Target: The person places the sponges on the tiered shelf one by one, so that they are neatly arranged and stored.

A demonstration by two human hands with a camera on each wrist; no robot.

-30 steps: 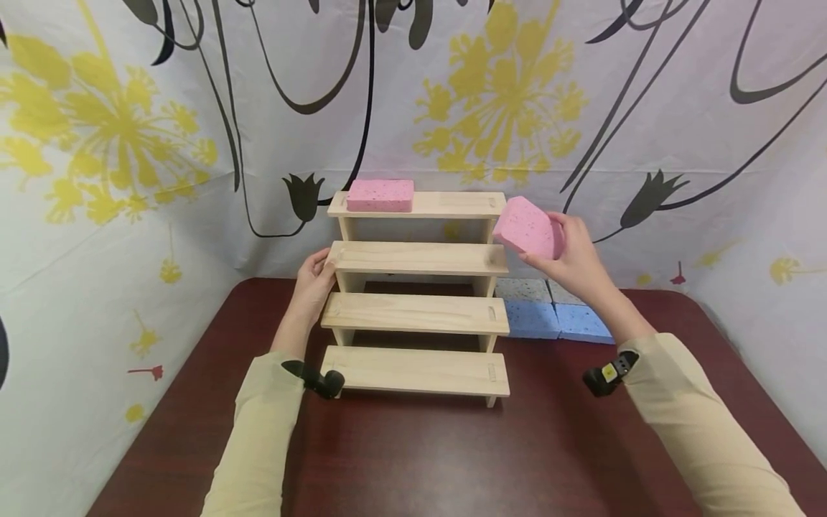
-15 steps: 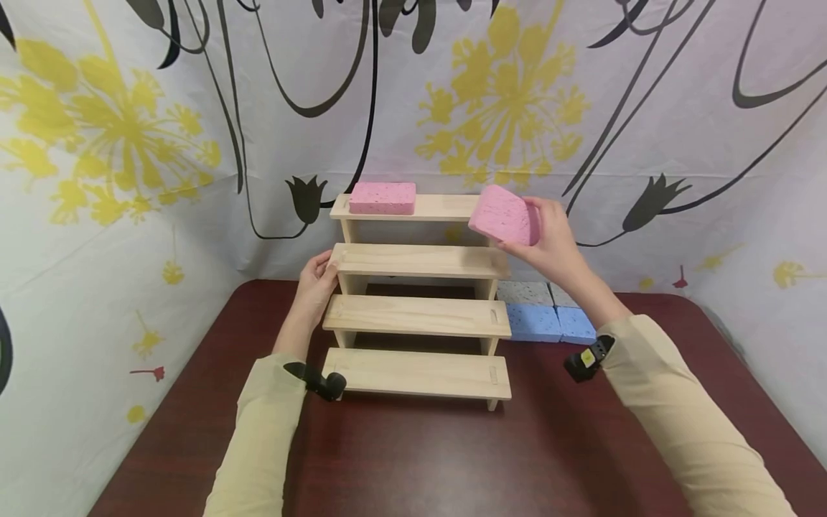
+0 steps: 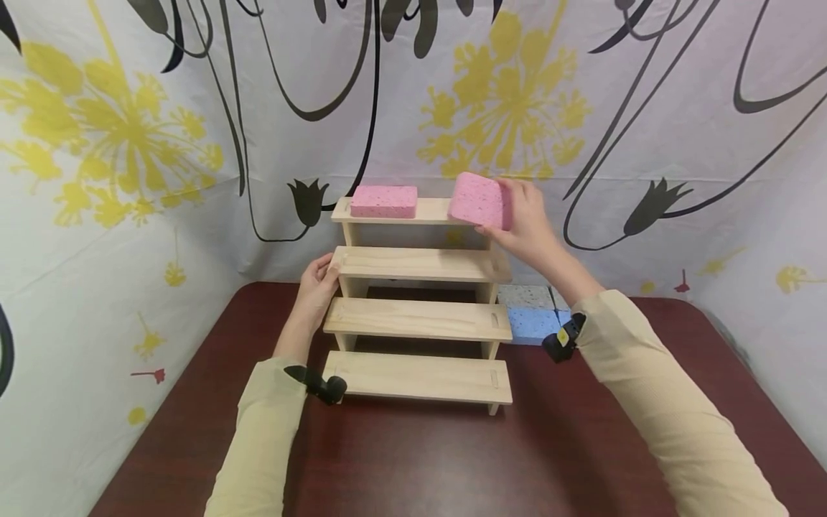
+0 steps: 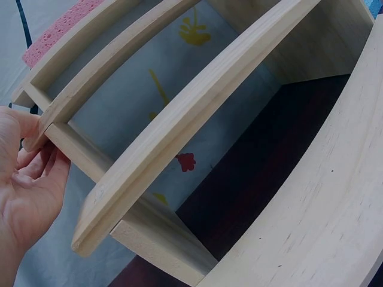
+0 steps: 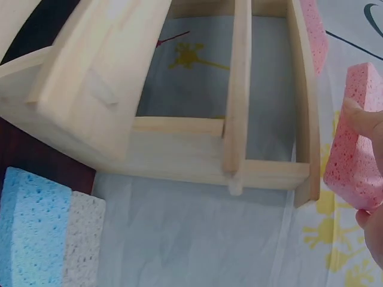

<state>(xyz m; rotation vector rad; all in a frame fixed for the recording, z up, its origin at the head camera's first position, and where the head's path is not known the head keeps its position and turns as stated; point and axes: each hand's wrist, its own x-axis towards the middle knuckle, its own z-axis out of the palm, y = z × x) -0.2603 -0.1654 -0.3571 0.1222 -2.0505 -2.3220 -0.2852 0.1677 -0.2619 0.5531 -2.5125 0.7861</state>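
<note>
One pink sponge was shifted leftward, pinched by the right hand; the rack was gripped by the left hand.

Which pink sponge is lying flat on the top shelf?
The pink sponge on the left, near the left end of the top shelf; the other pink sponge is tilted and gripped in the right hand.

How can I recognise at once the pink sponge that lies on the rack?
Find the stepped wooden rack on the dark red table. On its top shelf, toward the left end, sits a speckled pink sponge. Unlike the other pink sponge, which the right hand holds tilted, it lies flat on the shelf.
</note>
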